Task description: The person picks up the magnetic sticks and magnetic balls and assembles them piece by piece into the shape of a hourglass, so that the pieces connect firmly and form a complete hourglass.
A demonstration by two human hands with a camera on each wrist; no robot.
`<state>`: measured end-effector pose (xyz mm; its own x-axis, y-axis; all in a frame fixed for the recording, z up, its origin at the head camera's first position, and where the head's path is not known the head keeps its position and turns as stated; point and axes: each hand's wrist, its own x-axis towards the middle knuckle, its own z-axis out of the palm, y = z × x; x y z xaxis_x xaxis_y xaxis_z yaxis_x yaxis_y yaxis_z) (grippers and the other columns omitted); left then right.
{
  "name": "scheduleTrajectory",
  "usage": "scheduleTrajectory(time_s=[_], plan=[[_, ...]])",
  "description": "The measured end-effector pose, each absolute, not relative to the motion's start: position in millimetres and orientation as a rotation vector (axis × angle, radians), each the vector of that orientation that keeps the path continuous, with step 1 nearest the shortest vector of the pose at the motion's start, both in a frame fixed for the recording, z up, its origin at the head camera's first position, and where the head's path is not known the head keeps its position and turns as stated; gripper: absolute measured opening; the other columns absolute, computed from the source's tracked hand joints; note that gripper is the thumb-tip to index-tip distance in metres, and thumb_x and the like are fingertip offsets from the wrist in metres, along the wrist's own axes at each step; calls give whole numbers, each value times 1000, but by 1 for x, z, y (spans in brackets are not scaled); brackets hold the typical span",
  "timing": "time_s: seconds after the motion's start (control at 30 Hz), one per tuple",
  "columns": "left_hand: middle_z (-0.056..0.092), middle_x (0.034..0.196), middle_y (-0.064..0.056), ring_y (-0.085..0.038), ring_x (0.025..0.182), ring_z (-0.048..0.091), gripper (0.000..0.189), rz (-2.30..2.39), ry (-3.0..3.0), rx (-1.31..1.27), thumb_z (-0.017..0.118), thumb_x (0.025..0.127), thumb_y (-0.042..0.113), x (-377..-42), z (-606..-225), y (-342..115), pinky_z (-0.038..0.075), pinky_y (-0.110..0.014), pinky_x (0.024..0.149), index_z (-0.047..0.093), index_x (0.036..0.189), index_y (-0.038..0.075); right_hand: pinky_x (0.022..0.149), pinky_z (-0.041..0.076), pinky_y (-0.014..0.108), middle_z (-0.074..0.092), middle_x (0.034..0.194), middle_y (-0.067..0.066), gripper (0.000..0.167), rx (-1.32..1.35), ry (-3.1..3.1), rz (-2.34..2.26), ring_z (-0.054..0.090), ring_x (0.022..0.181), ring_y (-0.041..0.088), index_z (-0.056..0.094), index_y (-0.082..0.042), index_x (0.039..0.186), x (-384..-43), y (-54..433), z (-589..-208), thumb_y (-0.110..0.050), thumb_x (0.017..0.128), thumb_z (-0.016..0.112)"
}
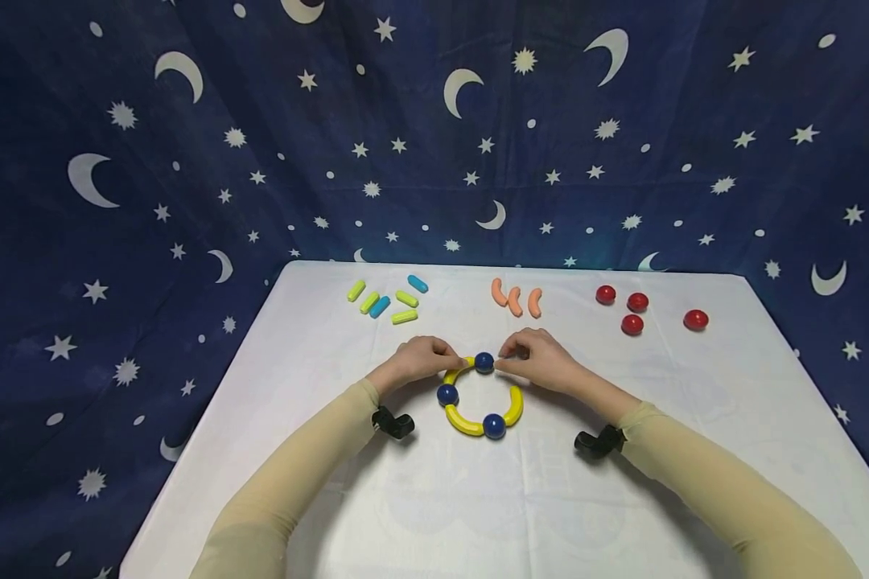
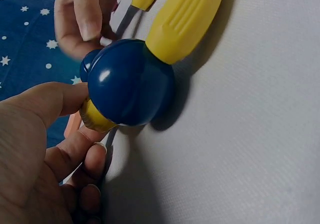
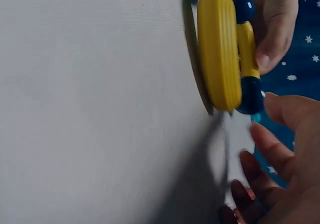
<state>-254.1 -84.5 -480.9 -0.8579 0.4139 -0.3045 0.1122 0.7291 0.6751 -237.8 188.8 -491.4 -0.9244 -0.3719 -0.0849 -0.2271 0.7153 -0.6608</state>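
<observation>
Pinching a yellow curve (image 1: 452,376) is the left hand (image 1: 422,357); the right hand (image 1: 541,360), fingers loose, is hovering by a blue ball (image 1: 483,363). Starry cloth (image 1: 420,104) is hanging behind the white table (image 1: 434,515).

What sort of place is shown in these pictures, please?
Probably an indoor tabletop play or filming area: a white-covered table, a dark blue backdrop printed with moons and stars, and toy-like yellow curved pieces and blue balls laid almost in a circle.

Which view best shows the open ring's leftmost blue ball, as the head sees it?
Left wrist: the blue ball is large and mostly unobstructed there. The head view shows it whole but small; the right wrist only part, behind a nearer yellow curve.
</observation>
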Motion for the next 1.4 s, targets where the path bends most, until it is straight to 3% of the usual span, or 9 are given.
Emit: scheduleTrajectory(time_s=[0.13, 0.23, 0.4, 0.7, 1.0, 1.4], plan=[[68, 92, 7, -16, 82, 55, 27, 940, 2491, 402, 71, 91, 52, -254, -481, -86, 38, -32, 74, 78, 90, 26, 68, 38, 37, 58, 70, -3, 35, -392, 2721, -793, 51, 77, 21, 70, -21, 73, -226, 201, -484, -52, 88, 76], [68, 93, 8, -16, 82, 55, 27, 940, 2490, 401, 71, 91, 52, -255, -482, -87, 38, -33, 74, 78, 89, 26, 64, 35, 35, 55, 63, -4, 42, -346, 2688, -668, 51, 68, 20, 69, -22, 67, -214, 205, -480, -59, 86, 74], [68, 93, 9, -16, 83, 55, 29, 935, 2494, 411, 70, 91, 55, -256, -482, -88, 37, -34, 77, 78, 89, 27, 70, 31, 39, 53, 59, -5, 42, -355, 2699, -614, 50, 68, 18, 68, -23, 67, -197, 198, -478, -61, 85, 74], [69, 94, 10, -16, 84, 54, 30, 945, 2492, 417, 70, 90, 56, -256, -482, -88, 36, -35, 78, 78, 88, 27, 69, 32, 37, 57, 62, -5, 28, -280, 2769, -659, 51, 65, 18, 66, -20, 71, -195, 182, -483, -41, 87, 74], [68, 94, 10, -15, 85, 55, 29, 948, 2489, 428, 70, 90, 55, -255, -480, -87, 37, -34, 77, 79, 88, 27, 68, 34, 38, 58, 68, -5, 35, -272, 2855, -615, 52, 68, 18, 64, -19, 77, -200, 174, -486, -51, 84, 77], [69, 95, 11, -16, 87, 54, 28, 939, 2498, 449, 69, 90, 56, -255, -482, -87, 34, -37, 82, 79, 88, 29, 65, 37, 36, 60, 69, -3, 27, -238, 2874, -679, 53, 69, 19, 65, -17, 81, -208, 167, -487, -40, 85, 78]])
